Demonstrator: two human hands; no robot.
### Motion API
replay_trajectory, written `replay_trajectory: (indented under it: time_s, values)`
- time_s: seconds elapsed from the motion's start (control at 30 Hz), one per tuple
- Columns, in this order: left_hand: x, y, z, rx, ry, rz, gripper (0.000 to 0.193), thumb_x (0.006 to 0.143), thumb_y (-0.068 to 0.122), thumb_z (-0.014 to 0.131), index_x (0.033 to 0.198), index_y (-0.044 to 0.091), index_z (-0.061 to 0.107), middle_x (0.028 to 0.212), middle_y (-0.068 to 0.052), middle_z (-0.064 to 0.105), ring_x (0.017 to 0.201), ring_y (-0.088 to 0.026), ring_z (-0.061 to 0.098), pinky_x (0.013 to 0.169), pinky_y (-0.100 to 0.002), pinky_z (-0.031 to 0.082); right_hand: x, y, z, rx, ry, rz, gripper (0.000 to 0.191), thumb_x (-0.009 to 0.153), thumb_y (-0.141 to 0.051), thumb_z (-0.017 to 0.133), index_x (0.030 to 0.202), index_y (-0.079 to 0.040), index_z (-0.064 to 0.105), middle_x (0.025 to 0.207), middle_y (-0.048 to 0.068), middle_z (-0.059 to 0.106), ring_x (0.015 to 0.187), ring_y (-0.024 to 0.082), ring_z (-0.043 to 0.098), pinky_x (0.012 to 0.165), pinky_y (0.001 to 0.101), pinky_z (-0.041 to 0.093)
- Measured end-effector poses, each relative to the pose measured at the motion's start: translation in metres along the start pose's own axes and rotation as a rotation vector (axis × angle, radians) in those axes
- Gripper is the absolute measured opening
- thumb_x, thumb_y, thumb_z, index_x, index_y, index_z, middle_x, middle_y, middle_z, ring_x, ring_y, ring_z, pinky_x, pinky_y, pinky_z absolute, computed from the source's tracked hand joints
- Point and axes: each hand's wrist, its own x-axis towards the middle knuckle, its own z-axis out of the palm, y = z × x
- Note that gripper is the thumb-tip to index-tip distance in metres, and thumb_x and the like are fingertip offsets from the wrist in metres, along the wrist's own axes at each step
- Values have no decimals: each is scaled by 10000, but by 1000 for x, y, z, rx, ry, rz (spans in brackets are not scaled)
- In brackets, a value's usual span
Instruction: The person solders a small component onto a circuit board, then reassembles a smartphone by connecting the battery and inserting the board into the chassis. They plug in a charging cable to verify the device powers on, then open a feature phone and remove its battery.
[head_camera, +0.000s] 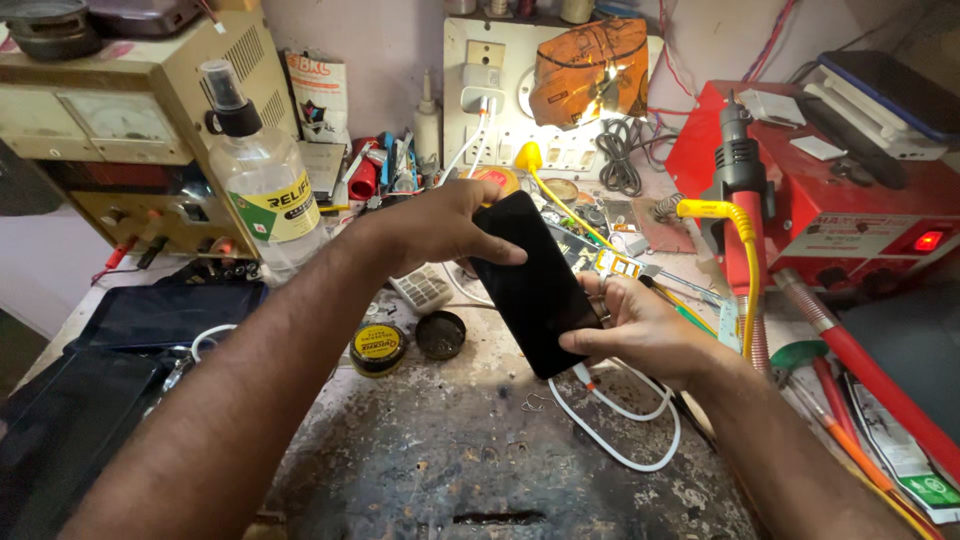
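Black phone (533, 283) | left hand (437, 225) fingers pinch top; right hand (640, 325) fingers apparently grip bottom

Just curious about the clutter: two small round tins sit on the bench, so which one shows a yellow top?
The left tin, below the spray bottle. Its top is yellow and black, while the tin beside it, nearer the phone, looks dark and plain.

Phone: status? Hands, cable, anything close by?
Both hands on phone: left hand top, right hand bottom. White cable at bottom end. Tin nearby, apart.
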Motion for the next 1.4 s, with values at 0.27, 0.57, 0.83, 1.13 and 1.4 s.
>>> replay_trajectory:
  time_s: [0.27, 0.57, 0.83, 1.13, 1.4]
  values:
    - [-12, 2, -5, 18, -70, 114, 213, 849, 42, 772, 1058, 21, 738, 947, -37, 780, 886, -127, 723, 852, -305, 601, -2, 3, 13, -89, 25, -174, 535, 872, 35, 724, 1372, -14, 537, 1076, 73, 744, 968, 105, 710, 819, 258, 598]
    - [16, -5, -1, 86, -33, 14, 345, 805, 180, 827, 1108, 59, 712, 900, 1, 735, 790, -99, 680, 663, -283, 564, -4, -8, 7, -60, 148, 39, 539, 845, -13, 712, 1362, -31, 558, 1057, 84, 744, 869, 140, 706, 734, 292, 594]
    - [30, -20, 4, 22, 47, 2, 417, 753, 152, 871, 1089, 63, 640, 875, -16, 715, 761, -114, 679, 608, -283, 555, -2, -6, -5, -106, 168, -65, 549, 834, 0, 728, 1351, 4, 541, 1077, 113, 750, 896, 122, 727, 764, 268, 610]
    - [53, -43, 8, -49, -49, 74, 555, 754, 184, 876, 1200, -23, 618, 996, -91, 741, 840, -132, 700, 707, -268, 556, -2, 1, -10, -131, 171, 13, 501, 857, -58, 750, 1324, -15, 574, 934, 98, 746, 701, 105, 683, 567, 242, 530]
    - [57, -16, 14, -447, 224, 65, 591, 795, 272, 842, 1233, 36, 523, 1054, -103, 716, 925, -166, 713, 845, -361, 584, -6, -12, -19, 82, 283, -64, 480, 836, -49, 714, 1301, -30, 597, 933, 72, 754, 704, 139, 738, 577, 283, 603]
